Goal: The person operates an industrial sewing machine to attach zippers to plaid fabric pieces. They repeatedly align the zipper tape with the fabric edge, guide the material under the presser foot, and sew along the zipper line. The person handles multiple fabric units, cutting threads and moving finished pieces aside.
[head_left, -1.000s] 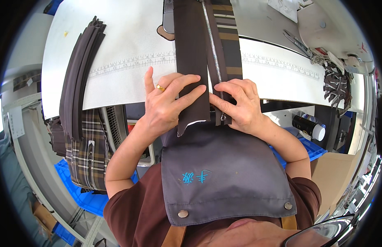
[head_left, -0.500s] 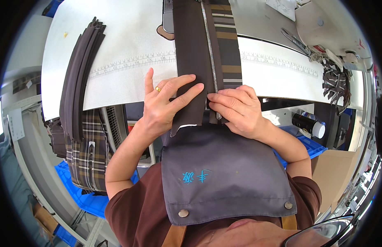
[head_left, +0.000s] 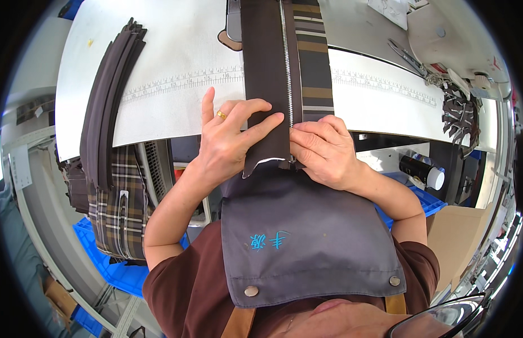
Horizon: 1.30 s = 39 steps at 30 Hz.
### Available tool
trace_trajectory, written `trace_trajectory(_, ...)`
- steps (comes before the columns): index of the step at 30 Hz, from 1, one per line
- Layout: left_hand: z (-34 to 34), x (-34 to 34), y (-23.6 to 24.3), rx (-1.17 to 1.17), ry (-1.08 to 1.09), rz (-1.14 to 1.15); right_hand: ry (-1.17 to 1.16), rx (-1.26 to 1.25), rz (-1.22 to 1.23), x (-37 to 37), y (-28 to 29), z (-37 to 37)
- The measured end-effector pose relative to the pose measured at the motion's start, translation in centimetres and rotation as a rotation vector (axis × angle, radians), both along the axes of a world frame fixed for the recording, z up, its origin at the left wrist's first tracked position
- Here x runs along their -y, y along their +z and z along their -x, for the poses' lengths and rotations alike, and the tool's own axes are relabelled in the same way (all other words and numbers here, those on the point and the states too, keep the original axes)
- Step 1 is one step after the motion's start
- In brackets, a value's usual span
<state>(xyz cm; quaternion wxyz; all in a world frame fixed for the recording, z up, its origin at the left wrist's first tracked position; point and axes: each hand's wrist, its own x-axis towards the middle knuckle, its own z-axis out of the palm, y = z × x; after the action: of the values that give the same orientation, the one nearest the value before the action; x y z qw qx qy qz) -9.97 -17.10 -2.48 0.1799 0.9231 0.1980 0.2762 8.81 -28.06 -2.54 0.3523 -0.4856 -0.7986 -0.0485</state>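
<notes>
A long dark brown fabric strip (head_left: 264,62) hangs over the table's front edge toward me. Along its right side runs a zipper (head_left: 287,62) with silver metal teeth on brown tape, and a striped brown, grey and tan fabric (head_left: 314,67) lies to the right of that. My left hand (head_left: 229,132) rests on the brown strip, fingers stretched out and two fingertips near the zipper. My right hand (head_left: 324,151) pinches the zipper close to its lower end, beside the strip's edge. Its curled fingers partly cover the tape there.
The white table (head_left: 177,56) carries a printed ruler scale. Brown strips (head_left: 110,107) lie at its left, above plaid pieces (head_left: 119,203) over a blue crate (head_left: 112,273). Tweezers (head_left: 407,56) and thread scraps (head_left: 461,112) lie far right. A black bottle (head_left: 413,167) is below.
The zipper's lower end has shifted left against the brown strip's edge, closing the gap between them. The strip's lower edge sits slightly higher. My left hand has moved a little to the right.
</notes>
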Motion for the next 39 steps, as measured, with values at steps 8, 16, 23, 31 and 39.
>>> trace_trajectory(8,0.1,-0.1,0.6,-0.034,-0.020,-0.005,0.105,-0.053,0.113,-0.1,1.2,-1.9)
trace_trajectory(16,0.3,-0.4,1.3,-0.105,-0.065,0.030,0.010,0.104,0.195,-1.2,1.0,-3.0)
trace_trajectory(23,-0.1,-3.9,3.4,-0.319,-0.118,0.034,0.074,0.136,0.234,-1.8,2.1,-3.5)
trace_trajectory(31,-6.4,-12.3,1.0,-0.147,0.037,-0.027,0.121,0.144,0.242,-2.2,2.5,-3.4)
trace_trajectory(39,-6.4,-13.1,1.6,-0.185,-0.030,-0.017,0.174,0.017,0.228,-2.3,1.7,-3.6)
